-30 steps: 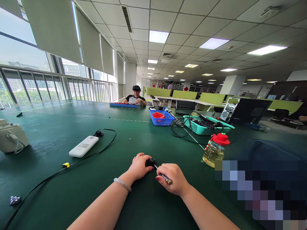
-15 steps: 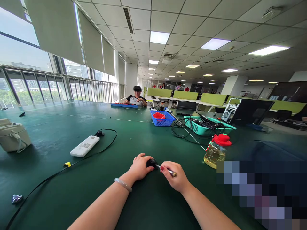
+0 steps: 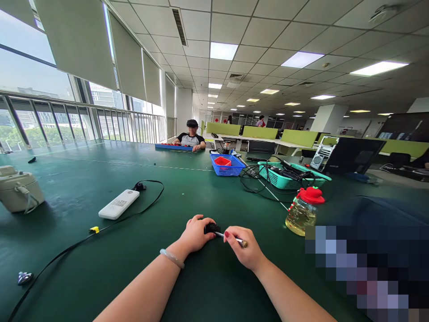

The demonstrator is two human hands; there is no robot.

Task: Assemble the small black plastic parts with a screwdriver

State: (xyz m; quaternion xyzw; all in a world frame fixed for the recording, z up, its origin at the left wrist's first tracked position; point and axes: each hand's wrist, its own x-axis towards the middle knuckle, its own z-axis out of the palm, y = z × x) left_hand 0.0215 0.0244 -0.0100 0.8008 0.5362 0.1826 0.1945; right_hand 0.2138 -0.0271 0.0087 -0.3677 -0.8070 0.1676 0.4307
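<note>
On the green tabletop, my left hand (image 3: 198, 233) is closed around a small black object (image 3: 212, 227). Its fingers partly cover the object, and I cannot make out its kind. A slim tool (image 3: 241, 243) with a thin silver shaft and a brownish-gold butt end is pinched in my right hand (image 3: 246, 246). The shaft points left, and its tip meets the near right side of the black object. Whether the tip goes into it is too small to tell. A pale bangle (image 3: 172, 258) circles my left wrist.
A white power bank (image 3: 119, 204) with a black cable lies left, near a beige container (image 3: 20, 190). Ahead stand a blue basket (image 3: 226, 170) and a teal basket (image 3: 281, 181) of cables. A red-lidded bottle (image 3: 301, 217) stands right. A person (image 3: 191, 137) sits across.
The slim tool's tip has shifted slightly left and down against the black object. Both my hands stay nearly in place. The person across has lowered a hand to the table.
</note>
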